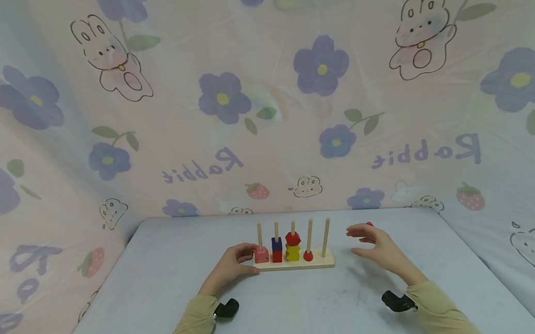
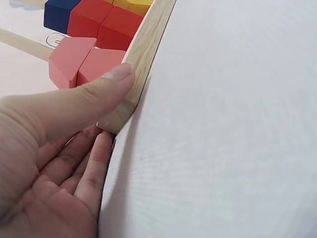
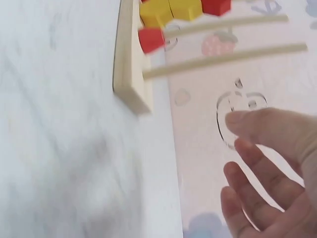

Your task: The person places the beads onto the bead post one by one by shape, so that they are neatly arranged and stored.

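A wooden peg stacker [image 1: 294,267] with a row of upright pegs stands on the table. My left hand [image 1: 233,264] grips its left end, thumb [image 2: 116,82] along the front edge and fingers around the end of the base. On the leftmost peg are pink blocks [image 1: 261,255], then blue over red blocks [image 1: 277,250], then a red block [image 1: 293,238] over yellow ones [image 1: 293,252]. A small red block [image 1: 308,256] sits low on the fourth peg; the rightmost peg [image 1: 326,238] is bare. To the right, my right hand [image 1: 376,246] hovers with fingers apart, holding nothing.
A small red thing [image 1: 369,224] shows just behind the right hand, mostly hidden by it. The white-covered table [image 1: 305,309] ends at a patterned cloth backdrop [image 1: 265,136]. Black wrist cameras [image 1: 227,309] sit at both sleeves.
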